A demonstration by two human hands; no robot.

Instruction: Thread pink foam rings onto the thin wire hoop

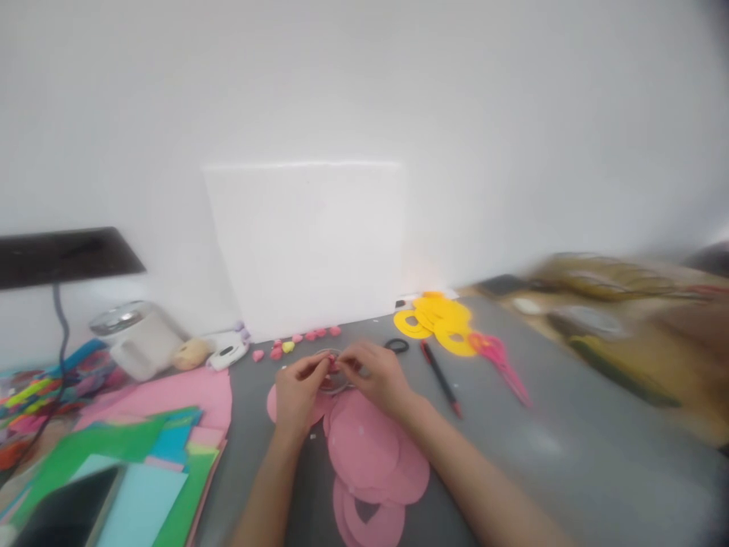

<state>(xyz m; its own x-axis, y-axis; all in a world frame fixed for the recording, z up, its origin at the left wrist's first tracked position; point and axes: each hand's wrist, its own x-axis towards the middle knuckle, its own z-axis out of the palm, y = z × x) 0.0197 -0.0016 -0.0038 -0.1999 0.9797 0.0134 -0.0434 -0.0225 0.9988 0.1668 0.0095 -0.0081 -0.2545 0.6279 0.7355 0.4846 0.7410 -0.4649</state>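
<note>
Both hands meet over a round ring-like item [335, 389] on the grey table [512, 471]. My left hand [301, 391] is closed, its fingertips pinched at a small reddish piece [330, 365]. Close beside it, my right hand [373, 376] is also pinched closed; whatever lies between its fingertips is too small to name. Pink paper circles [364, 441] overlap beneath and in front of the hands. A row of small pink pieces [310, 335], with a yellow one [288, 347] among them, lies just behind.
Yellow paper rings [449, 323], a black-and-red pen [441, 376] and pink scissors [504, 365] lie right. Left are coloured papers [114, 448], a phone [71, 505] and a white mug-like item [137, 342]. A white board [313, 243] leans on the wall.
</note>
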